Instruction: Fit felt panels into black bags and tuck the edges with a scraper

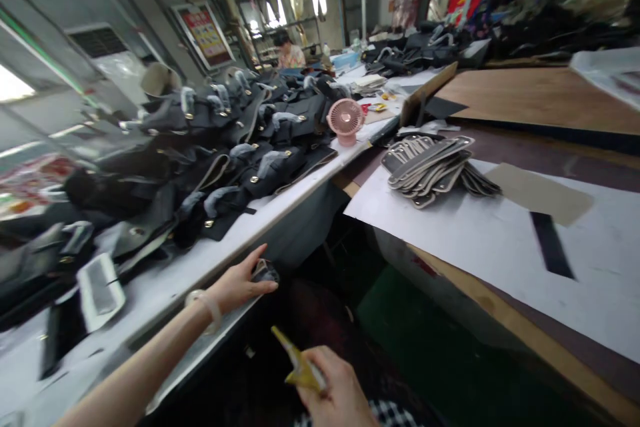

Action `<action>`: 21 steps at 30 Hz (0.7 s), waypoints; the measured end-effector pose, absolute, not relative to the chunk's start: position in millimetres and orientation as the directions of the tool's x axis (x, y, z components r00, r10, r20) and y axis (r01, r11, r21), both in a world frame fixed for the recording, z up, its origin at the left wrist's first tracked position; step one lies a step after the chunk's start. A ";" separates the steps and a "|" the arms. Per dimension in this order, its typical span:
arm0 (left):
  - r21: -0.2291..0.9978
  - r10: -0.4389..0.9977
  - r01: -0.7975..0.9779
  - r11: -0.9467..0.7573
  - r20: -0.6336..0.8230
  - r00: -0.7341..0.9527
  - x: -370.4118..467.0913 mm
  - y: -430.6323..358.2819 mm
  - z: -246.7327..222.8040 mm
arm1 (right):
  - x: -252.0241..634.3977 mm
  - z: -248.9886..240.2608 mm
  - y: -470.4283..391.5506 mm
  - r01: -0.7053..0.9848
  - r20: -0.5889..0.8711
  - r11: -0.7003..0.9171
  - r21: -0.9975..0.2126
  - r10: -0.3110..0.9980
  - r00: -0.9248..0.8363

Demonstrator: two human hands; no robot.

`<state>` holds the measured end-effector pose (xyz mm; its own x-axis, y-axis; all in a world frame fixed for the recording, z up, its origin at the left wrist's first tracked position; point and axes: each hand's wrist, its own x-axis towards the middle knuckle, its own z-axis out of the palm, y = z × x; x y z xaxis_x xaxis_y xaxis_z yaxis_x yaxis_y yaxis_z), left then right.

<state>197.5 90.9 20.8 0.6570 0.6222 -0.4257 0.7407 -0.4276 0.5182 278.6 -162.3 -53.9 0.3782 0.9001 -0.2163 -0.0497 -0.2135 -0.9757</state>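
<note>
My left hand (239,288), with a pale bangle at the wrist, reaches past the front edge of the long white table. Between its thumb and fingers is a small dark piece with a shiny, clear covering (266,271); its lower part is lost in shadow. Low in the middle, my right hand (334,387) is closed around a yellow pointed tool (301,363), its tip directed up and left. Blur hides the tool's exact kind. On the table left of my hands lie many black bag pieces (260,170) with plastic-wrapped handles and metal fittings.
A pink fan (346,121) stands on the long table's edge. To the right, a white-covered table (480,240) bears a pile of grey strap-like pieces (430,167), a beige sheet (540,192) and a black strip (553,245). A person (291,53) sits far back.
</note>
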 end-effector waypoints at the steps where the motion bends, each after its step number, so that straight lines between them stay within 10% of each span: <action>1: 0.527 0.620 0.734 -0.428 -0.421 0.663 197.6 89.9 22.1 | 285.2 -55.4 -156.3 -0.114 -0.238 -0.209 -0.971 0.884 0.402; 12: 0.584 0.584 0.703 -0.407 -0.426 0.691 183.9 105.3 21.4 | 299.7 -60.0 -50.0 -0.502 -0.461 -0.199 -0.842 0.748 0.477; 21: 0.657 0.512 0.641 -0.398 -0.421 0.749 173.4 120.2 19.1 | 283.2 -78.8 -17.7 -0.346 -0.490 -0.355 -0.868 0.718 0.493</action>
